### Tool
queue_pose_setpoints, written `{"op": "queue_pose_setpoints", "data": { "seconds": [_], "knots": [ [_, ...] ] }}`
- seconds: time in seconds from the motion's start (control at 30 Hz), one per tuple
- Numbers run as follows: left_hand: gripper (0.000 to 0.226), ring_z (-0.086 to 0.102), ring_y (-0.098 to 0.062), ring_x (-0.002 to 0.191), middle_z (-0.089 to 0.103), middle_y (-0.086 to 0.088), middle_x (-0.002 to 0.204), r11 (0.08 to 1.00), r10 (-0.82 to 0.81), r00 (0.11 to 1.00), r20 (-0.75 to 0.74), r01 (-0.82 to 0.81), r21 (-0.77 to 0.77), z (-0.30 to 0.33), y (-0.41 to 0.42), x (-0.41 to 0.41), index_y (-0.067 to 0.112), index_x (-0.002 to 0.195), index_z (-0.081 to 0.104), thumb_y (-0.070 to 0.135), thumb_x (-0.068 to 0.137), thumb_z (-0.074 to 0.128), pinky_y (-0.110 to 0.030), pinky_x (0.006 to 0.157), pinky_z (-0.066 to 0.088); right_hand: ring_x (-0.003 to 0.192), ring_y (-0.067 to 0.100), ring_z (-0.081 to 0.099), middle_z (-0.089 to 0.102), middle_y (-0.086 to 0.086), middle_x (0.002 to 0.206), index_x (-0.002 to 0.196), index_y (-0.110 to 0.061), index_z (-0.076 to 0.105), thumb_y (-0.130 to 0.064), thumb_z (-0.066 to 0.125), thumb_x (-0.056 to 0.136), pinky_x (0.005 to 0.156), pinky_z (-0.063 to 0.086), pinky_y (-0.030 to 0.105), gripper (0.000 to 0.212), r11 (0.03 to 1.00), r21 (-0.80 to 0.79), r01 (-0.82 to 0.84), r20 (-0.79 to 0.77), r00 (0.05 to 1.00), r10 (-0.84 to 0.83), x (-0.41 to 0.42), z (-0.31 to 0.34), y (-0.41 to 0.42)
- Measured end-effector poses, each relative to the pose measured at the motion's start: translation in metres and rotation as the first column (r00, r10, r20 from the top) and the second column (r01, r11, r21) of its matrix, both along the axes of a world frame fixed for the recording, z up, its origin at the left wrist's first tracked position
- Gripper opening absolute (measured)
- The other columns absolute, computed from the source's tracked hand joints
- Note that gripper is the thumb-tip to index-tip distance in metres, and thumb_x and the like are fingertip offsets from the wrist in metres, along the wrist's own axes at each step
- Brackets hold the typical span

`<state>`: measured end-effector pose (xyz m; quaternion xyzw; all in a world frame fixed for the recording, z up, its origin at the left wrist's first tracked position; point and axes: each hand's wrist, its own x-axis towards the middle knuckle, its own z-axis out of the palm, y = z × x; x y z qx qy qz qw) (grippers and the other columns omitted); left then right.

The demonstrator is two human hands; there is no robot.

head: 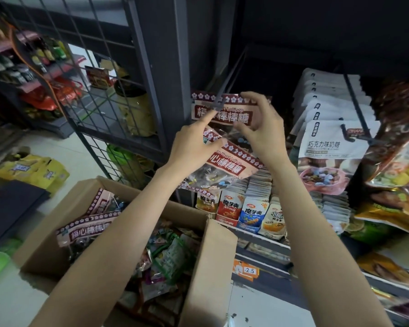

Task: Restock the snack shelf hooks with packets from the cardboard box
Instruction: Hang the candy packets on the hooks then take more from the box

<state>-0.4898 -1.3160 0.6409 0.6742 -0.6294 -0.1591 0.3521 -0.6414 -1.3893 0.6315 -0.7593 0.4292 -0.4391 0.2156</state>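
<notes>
Both hands are raised at the left-hand shelf hook (224, 90), a dark double-wire prong that projects from the back panel. An upper lollipop packet (222, 112) sits at the tip of this hook, with the prong passing through its header. The right hand (261, 128) pinches the right end of that header, thumb below and curled fingers above. The left hand (194, 142) points its index finger up to the hook tip against the packet face, while its thumb and remaining fingers grip a second lollipop packet (227, 161), which hangs tilted just below the first.

The cardboard box (206, 267) stands open at lower left, beside the shelf. It contains more lollipop packets (87, 230) at its left end and mixed snack bags beside them.

To the right, a row of white candy packets (333, 142) hangs on a neighbouring hook. Small konjac snack packs (248, 213) stand on the shelf below the hands.
</notes>
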Motion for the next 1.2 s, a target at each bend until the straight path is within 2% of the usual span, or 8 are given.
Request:
{"op": "queue_pose_setpoints", "data": {
  "seconds": [0.13,0.2,0.37,0.53,0.63,0.73,0.87,1.2],
  "knots": [
    [0.06,0.068,-0.011,0.086,0.07,0.004,0.105,0.998,0.005,1.0,0.024,-0.004,-0.067,-0.009,-0.002,-0.006,0.029,0.143,0.04,0.031,0.088,0.066,-0.035,0.077,0.057,0.102,0.025,0.059,0.05,0.01,0.129,0.138,-0.03,0.043,-0.014,0.062,0.091,0.084,0.05,0.033,0.054,0.977,-0.048,0.209,-0.234,0.948,-0.214,0.011,0.006,-0.024],
    [0.053,0.066,-0.004,0.085,0.068,0.015,0.098,0.996,0.004,0.998,-0.059,-0.01,-0.091,-0.014,0.004,-0.007,0.029,0.136,0.049,0.03,0.087,0.067,-0.035,0.084,0.054,0.122,0.032,0.045,0.037,0.018,0.14,0.141,-0.026,0.042,-0.017,0.059,0.093,0.098,0.045,0.04,0.052,0.966,-0.046,0.254,-0.31,0.916,-0.255,0.011,0.012,-0.029],
    [0.03,0.068,-0.004,0.087,0.072,0.016,0.084,0.986,0.001,0.902,-0.432,-0.073,-0.15,-0.015,0.031,-0.001,0.032,0.107,0.065,0.019,0.082,0.073,-0.037,0.082,0.057,0.139,0.025,0.028,0.031,0.011,0.149,0.135,-0.018,0.05,-0.034,0.061,0.092,0.108,0.022,0.024,0.047,0.99,-0.072,0.121,-0.066,0.99,-0.125,-0.02,0.005,0.029],
    [0.029,0.07,-0.015,0.089,0.07,0.003,0.098,0.96,-0.015,0.641,-0.767,-0.206,-0.191,-0.005,0.045,-0.005,0.027,0.105,0.065,0.009,0.083,0.07,-0.028,0.068,0.058,0.093,-0.002,0.06,0.057,-0.008,0.109,0.13,-0.023,0.045,-0.016,0.066,0.089,0.078,0.053,0.02,0.046,0.955,0.248,-0.163,0.359,0.931,0.066,-0.03,-0.008,0.079],
    [0.043,0.064,-0.02,0.104,0.063,-0.005,0.115,0.874,-0.004,0.775,-0.632,-0.304,-0.379,-0.01,0.046,-0.014,0.02,0.123,0.053,0.013,0.084,0.071,-0.04,0.084,0.056,0.092,-0.006,0.057,0.054,-0.013,0.11,0.121,-0.021,0.048,-0.007,0.063,0.09,0.075,0.051,0.017,0.037,0.989,0.149,-0.024,0.441,0.897,-0.045,-0.025,-0.001,0.084],
    [0.053,0.049,-0.02,0.123,0.05,-0.01,0.131,0.735,0.182,0.949,-0.257,-0.305,-0.605,-0.017,0.043,-0.023,0.007,0.129,0.048,0.02,0.084,0.073,-0.035,0.105,0.043,0.091,-0.014,0.055,0.056,-0.019,0.102,0.115,-0.014,0.055,-0.004,0.06,0.091,0.072,0.047,0.008,0.026,0.993,0.036,0.114,0.444,0.888,-0.118,-0.023,0.008,0.084],
    [0.062,0.038,-0.019,0.132,0.046,-0.013,0.14,0.789,0.246,0.962,0.117,-0.129,-0.6,-0.029,0.038,-0.029,0.011,0.134,0.044,0.042,0.086,0.067,-0.031,0.112,0.03,0.089,-0.003,0.066,0.07,-0.009,0.092,0.109,-0.014,0.065,-0.008,0.057,0.094,0.073,0.058,0.026,0.018,0.98,-0.045,0.193,0.381,0.91,-0.162,-0.013,0.012,0.079],
    [0.076,0.031,-0.024,0.138,0.036,-0.013,0.15,0.872,0.188,0.98,0.062,-0.138,-0.47,-0.033,0.025,-0.031,0.002,0.142,0.035,0.044,0.084,0.062,-0.039,0.111,0.035,0.087,0.007,0.067,0.072,0.001,0.096,0.111,-0.009,0.069,-0.008,0.055,0.095,0.076,0.053,0.016,0.021,0.916,-0.272,0.294,0.291,0.933,-0.213,0.011,0.018,0.084]
  ]
}}
